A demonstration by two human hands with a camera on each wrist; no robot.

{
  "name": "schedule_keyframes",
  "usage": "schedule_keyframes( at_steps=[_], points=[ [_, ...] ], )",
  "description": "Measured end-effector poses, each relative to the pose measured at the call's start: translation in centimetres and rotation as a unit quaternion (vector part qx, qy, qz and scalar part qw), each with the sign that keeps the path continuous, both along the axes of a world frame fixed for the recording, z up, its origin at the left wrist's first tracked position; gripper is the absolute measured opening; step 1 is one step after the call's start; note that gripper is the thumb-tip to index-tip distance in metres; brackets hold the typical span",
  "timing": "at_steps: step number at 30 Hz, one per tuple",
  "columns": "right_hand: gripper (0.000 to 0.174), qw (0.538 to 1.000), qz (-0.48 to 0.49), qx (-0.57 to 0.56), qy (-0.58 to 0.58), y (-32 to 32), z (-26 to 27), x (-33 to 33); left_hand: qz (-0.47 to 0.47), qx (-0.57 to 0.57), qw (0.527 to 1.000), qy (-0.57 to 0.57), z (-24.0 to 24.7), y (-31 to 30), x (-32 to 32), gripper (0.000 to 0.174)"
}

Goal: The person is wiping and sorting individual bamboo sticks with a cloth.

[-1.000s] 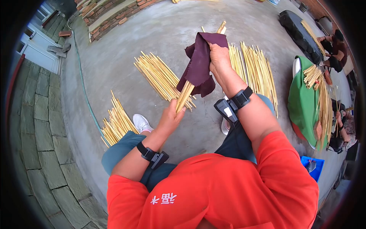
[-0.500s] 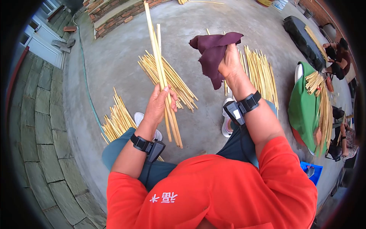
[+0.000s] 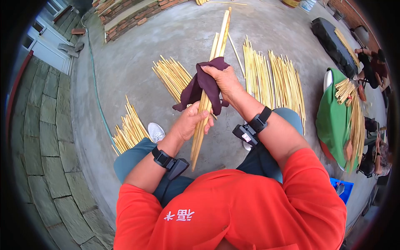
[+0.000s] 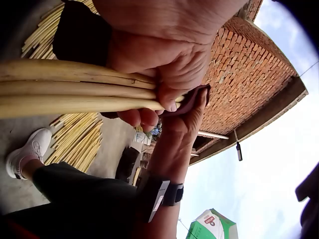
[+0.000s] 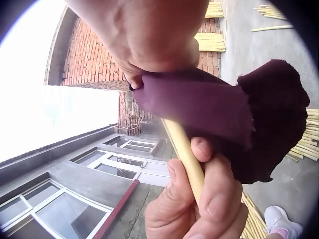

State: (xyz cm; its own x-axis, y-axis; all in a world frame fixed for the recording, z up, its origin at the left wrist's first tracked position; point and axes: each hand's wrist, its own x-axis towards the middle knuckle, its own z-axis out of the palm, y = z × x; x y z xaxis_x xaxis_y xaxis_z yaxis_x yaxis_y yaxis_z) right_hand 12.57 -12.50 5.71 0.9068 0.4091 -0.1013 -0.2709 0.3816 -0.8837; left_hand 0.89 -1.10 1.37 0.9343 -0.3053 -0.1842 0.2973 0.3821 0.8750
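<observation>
A few pale yellow wooden sticks (image 3: 196, 146) slant up and away in front of the body, their near ends over the lap. My left hand (image 3: 188, 121) grips them low down, with the thumb laid across. Just above it, my right hand (image 3: 226, 82) holds a dark purple cloth (image 3: 192, 92) wrapped about the same sticks. The left wrist view shows three sticks (image 4: 75, 89) side by side under the left palm. In the right wrist view, a loose flap of the cloth (image 5: 279, 119) hangs out to one side, and it hides part of the sticks.
Bundles of similar sticks lie on the concrete floor, by the left foot (image 3: 129, 127), ahead (image 3: 168, 75) and to the right (image 3: 287, 87). A green cloth (image 3: 331, 116) with more sticks is farther right, near a blue tray (image 3: 348, 189) and other people. A hose (image 3: 93, 83) runs along the left.
Half a second ago the right hand held the cloth away to the right, off the sticks. Now the cloth is round them, close to the left hand, and the sticks lean right.
</observation>
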Motion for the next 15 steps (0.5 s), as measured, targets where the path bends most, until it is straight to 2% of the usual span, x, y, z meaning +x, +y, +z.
schedule_keyframes(
  at_steps=[3,5,7,9,11,15],
  points=[
    [0.016,0.995,-0.081,0.06,-0.008,-1.0,0.4,2.8,-0.015,0.003,1.0,0.018,-0.4,0.0,-0.6,0.024],
    [0.018,0.994,-0.083,0.076,-0.009,-1.2,0.3,3.1,-0.008,0.01,1.0,0.008,-0.3,-0.1,-0.7,0.023],
    [0.02,0.997,-0.013,0.075,0.002,-0.6,0.4,2.1,0.02,0.015,1.0,0.015,-0.1,0.1,-0.6,0.023],
    [0.021,0.995,0.094,0.028,0.021,0.4,-0.6,-0.2,0.033,-0.003,0.999,0.028,0.3,0.7,-0.2,0.024],
    [0.022,0.99,0.142,-0.009,0.023,1.2,-0.9,-2.4,0.046,-0.023,0.998,0.039,0.4,1.1,0.1,0.025],
    [0.021,0.99,0.137,-0.038,0.017,1.4,-1.1,-2.3,0.044,0.046,0.998,0.014,0.5,1.1,0.2,0.022]
  ],
)
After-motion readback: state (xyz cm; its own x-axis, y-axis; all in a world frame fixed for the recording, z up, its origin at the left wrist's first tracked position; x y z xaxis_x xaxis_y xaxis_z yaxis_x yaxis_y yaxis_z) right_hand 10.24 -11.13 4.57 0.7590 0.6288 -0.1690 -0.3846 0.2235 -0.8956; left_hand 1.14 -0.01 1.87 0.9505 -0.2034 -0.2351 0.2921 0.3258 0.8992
